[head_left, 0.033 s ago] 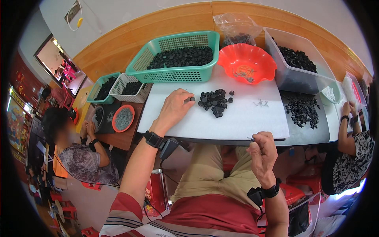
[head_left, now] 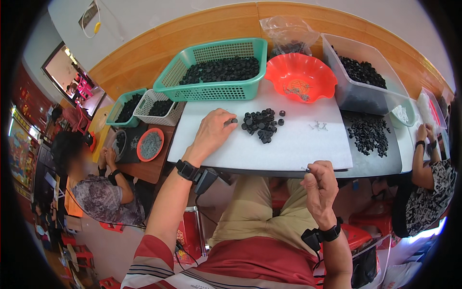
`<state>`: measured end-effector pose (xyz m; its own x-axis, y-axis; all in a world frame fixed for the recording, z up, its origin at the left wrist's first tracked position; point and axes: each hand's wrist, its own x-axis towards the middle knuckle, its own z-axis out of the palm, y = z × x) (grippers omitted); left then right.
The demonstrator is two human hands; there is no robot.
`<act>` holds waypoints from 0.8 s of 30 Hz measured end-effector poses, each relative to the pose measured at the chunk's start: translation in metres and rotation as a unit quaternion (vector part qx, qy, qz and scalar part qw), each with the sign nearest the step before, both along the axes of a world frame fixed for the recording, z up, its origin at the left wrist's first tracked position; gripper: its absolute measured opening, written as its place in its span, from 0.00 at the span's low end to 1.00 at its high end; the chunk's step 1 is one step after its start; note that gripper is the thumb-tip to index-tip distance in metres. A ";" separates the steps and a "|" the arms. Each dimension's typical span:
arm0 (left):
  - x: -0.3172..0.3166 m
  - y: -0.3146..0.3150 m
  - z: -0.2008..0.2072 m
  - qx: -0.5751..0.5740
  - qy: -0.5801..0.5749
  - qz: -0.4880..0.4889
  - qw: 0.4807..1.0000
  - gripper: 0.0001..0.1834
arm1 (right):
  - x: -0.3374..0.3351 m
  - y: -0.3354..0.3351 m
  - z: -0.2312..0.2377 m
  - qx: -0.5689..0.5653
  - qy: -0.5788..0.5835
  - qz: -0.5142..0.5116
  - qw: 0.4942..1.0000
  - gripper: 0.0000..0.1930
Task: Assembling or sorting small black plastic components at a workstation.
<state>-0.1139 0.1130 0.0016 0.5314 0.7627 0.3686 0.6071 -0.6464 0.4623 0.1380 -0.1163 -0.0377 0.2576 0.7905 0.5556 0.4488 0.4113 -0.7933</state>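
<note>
My left hand (head_left: 215,131) rests on the white sheet (head_left: 202,156), its thumb and fingers closed on a small black knob-like cap (head_left: 234,121). To the right of those fingertips lies a loose pile of similar black caps (head_left: 262,124). Near the sheet's front edge, my right hand (head_left: 321,190) is closed in a pinch. A tiny dark piece with a thin pale tip (head_left: 307,169), seemingly a screw, sticks out between its thumb and forefinger. Several small grey screws (head_left: 318,126) lie on the sheet above this hand.
Behind the sheet stand a green basket (head_left: 211,92) of black parts, a red bowl (head_left: 301,65) with screws and a clear bin (head_left: 361,98). More black parts (head_left: 369,134) lie at the right. Co-workers sit left (head_left: 98,195) and right (head_left: 428,192).
</note>
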 end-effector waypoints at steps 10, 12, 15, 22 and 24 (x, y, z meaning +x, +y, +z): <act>0.005 -0.022 0.005 -0.129 -0.167 -0.002 0.978 0.13 | -0.003 0.000 0.001 0.004 0.046 -0.019 0.999 0.09; 0.005 -0.026 0.004 -0.192 -0.200 -0.002 0.961 0.13 | -0.004 0.001 0.002 0.007 0.047 -0.017 0.999 0.09; 0.004 -0.030 -0.001 -0.313 -0.315 -0.043 0.895 0.15 | -0.005 0.002 0.004 0.011 0.048 -0.011 0.999 0.09; 0.014 -0.057 -0.003 -0.469 -0.468 -0.089 0.744 0.15 | -0.006 0.003 0.005 0.010 0.061 -0.002 0.998 0.09; 0.018 -0.065 -0.001 -0.483 -0.481 -0.099 0.725 0.15 | -0.007 0.003 0.007 0.007 0.065 -0.004 0.998 0.09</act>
<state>-0.0954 0.0480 0.0006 0.5166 0.8561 -0.0139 -0.3570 0.2301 0.9053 0.1306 -0.1133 -0.0312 0.3343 0.7810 0.5275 0.3453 0.4193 -0.8396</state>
